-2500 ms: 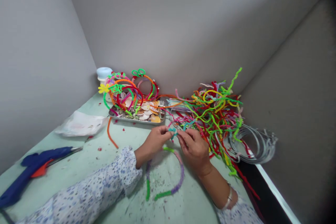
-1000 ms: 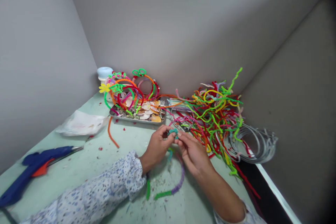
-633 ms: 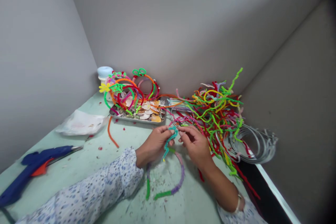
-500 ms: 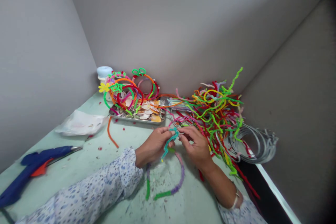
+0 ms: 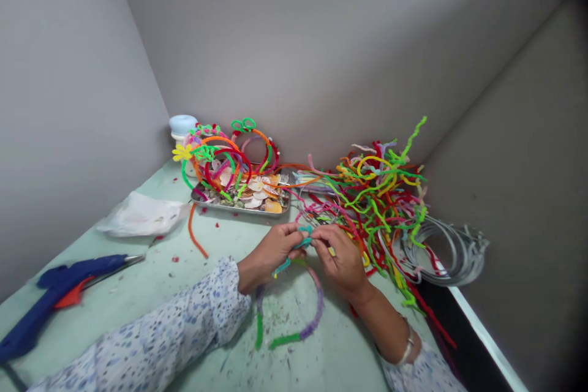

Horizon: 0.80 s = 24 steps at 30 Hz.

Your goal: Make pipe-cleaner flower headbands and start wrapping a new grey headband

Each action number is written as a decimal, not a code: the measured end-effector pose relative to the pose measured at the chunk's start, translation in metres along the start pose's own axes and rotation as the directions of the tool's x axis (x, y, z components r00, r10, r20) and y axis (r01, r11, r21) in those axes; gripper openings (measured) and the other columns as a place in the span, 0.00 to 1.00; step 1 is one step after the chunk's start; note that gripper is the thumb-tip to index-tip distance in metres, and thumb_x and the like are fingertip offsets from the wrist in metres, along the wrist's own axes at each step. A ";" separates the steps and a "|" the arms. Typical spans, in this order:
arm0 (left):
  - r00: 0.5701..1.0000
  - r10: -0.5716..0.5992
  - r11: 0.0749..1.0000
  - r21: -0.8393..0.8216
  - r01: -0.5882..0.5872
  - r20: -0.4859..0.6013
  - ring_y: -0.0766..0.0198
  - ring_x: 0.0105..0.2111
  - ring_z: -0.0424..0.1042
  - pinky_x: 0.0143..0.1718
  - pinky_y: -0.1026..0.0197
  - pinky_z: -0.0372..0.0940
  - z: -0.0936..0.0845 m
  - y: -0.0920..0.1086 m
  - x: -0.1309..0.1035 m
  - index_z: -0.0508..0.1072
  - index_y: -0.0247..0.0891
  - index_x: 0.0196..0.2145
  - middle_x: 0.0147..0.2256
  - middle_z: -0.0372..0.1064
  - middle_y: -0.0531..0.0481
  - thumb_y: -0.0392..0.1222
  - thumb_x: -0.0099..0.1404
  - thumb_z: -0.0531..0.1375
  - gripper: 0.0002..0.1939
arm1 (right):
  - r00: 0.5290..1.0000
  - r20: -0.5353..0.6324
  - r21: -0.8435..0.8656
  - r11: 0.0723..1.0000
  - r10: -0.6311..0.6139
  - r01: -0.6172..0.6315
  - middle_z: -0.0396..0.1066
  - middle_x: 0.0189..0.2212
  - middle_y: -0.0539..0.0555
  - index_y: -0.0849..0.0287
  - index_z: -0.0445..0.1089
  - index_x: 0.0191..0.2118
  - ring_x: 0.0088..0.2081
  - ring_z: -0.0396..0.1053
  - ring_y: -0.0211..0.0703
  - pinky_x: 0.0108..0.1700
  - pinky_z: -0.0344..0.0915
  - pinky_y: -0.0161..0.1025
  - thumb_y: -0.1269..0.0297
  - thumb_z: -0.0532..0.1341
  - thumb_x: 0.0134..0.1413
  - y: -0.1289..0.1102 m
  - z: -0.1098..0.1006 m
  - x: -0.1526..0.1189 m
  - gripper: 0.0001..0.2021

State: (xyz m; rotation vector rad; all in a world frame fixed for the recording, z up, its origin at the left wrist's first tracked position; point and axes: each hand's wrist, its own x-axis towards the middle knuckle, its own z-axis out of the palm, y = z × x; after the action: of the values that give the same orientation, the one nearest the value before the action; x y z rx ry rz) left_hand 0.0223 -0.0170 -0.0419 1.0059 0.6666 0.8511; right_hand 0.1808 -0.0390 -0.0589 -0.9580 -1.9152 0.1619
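A teal pipe cleaner (image 5: 305, 236), bent into small loops, is pinched between my two hands above the table. My left hand (image 5: 278, 250) grips it from the left, and its loose tail hangs out below those fingers. From the right, the thumb and fingertips of my right hand (image 5: 342, 257) close on the looped part; the exact contact is partly hidden by the fingers. Just beneath my hands lies a headband (image 5: 316, 315) wrapped in green, purple and pink pipe cleaner, its open ends toward me.
A blue glue gun (image 5: 78, 275) and a plastic bag (image 5: 142, 214) lie at left. Behind stands a metal tray (image 5: 239, 208) with shells and finished headbands. A tangle of pipe cleaners (image 5: 381, 196) and grey bare headbands (image 5: 459, 257) fill the right side.
The teal pipe cleaner's tail has swung left and now shows below my left hand. My right fingers have moved slightly left, closer in on the loops.
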 end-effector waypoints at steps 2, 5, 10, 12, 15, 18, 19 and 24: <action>1.000 0.024 1.000 0.017 -0.023 -0.007 0.77 0.16 0.49 0.19 0.68 0.46 0.000 -0.002 0.000 0.69 0.32 0.29 0.22 0.60 0.57 0.43 0.54 0.61 0.10 | 0.997 0.008 0.039 0.997 0.073 -0.073 0.68 0.35 0.54 0.56 0.66 0.38 0.39 0.67 0.43 0.41 0.66 0.41 0.72 0.55 0.56 -0.003 0.000 0.001 0.06; 0.997 0.055 0.997 0.051 -0.053 -0.046 0.76 0.16 0.50 0.20 0.68 0.47 0.001 -0.003 0.000 0.69 0.33 0.28 0.20 0.58 0.58 0.42 0.55 0.60 0.09 | 0.984 0.026 0.128 0.975 0.178 -0.180 0.66 0.36 0.55 0.56 0.66 0.36 0.38 0.67 0.43 0.38 0.67 0.40 0.71 0.55 0.56 -0.006 0.000 0.001 0.05; 0.993 0.063 0.995 0.079 -0.055 -0.098 0.76 0.16 0.52 0.19 0.68 0.47 0.003 -0.002 -0.001 0.68 0.33 0.28 0.19 0.58 0.59 0.41 0.56 0.59 0.07 | 0.958 0.061 0.276 0.917 0.281 -0.287 0.66 0.36 0.54 0.56 0.67 0.34 0.36 0.67 0.41 0.35 0.67 0.37 0.69 0.57 0.56 -0.003 0.002 0.001 0.03; 0.992 0.064 0.995 0.083 -0.055 -0.108 0.76 0.16 0.52 0.19 0.68 0.47 0.003 -0.003 -0.001 0.68 0.33 0.28 0.20 0.59 0.58 0.41 0.56 0.59 0.07 | 0.953 0.064 0.319 0.898 0.297 -0.302 0.66 0.35 0.54 0.56 0.67 0.33 0.36 0.67 0.41 0.35 0.67 0.37 0.69 0.57 0.55 -0.001 0.003 0.002 0.02; 0.992 0.074 0.995 0.080 -0.066 -0.104 0.75 0.17 0.54 0.19 0.68 0.47 0.003 -0.003 -0.001 0.68 0.33 0.27 0.21 0.61 0.57 0.42 0.55 0.59 0.09 | 0.942 0.067 0.382 0.863 0.329 -0.329 0.66 0.34 0.53 0.57 0.67 0.32 0.36 0.67 0.41 0.35 0.67 0.37 0.69 0.58 0.54 0.002 0.005 0.001 0.02; 0.993 0.076 0.995 0.066 -0.070 -0.092 0.75 0.18 0.56 0.20 0.68 0.48 0.004 -0.003 -0.001 0.68 0.33 0.27 0.22 0.63 0.55 0.43 0.55 0.60 0.09 | 0.921 0.092 0.463 0.802 0.379 -0.377 0.66 0.34 0.53 0.58 0.67 0.31 0.33 0.68 0.40 0.34 0.68 0.37 0.67 0.59 0.53 0.003 0.006 0.001 0.02; 0.993 0.077 0.995 0.064 -0.071 -0.091 0.74 0.18 0.56 0.20 0.68 0.48 0.004 -0.003 -0.001 0.68 0.33 0.27 0.22 0.64 0.55 0.43 0.55 0.60 0.09 | 0.911 0.105 0.492 0.775 0.399 -0.396 0.66 0.34 0.52 0.58 0.67 0.30 0.32 0.68 0.39 0.33 0.68 0.37 0.67 0.59 0.53 0.002 0.007 0.002 0.02; 0.992 0.101 0.994 0.059 -0.096 -0.074 0.72 0.22 0.61 0.21 0.68 0.50 0.003 -0.004 -0.001 0.68 0.33 0.27 0.23 0.66 0.53 0.44 0.56 0.60 0.10 | 0.846 0.176 0.564 0.653 0.503 -0.505 0.68 0.31 0.51 0.58 0.65 0.29 0.26 0.69 0.37 0.29 0.69 0.36 0.63 0.60 0.52 -0.004 0.006 0.006 0.05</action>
State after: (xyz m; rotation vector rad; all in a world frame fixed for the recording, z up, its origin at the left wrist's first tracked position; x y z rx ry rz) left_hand 0.0254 -0.0206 -0.0448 1.0674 0.7132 0.9659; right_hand 0.1728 -0.0360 -0.0559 -1.0129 -1.3916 1.0407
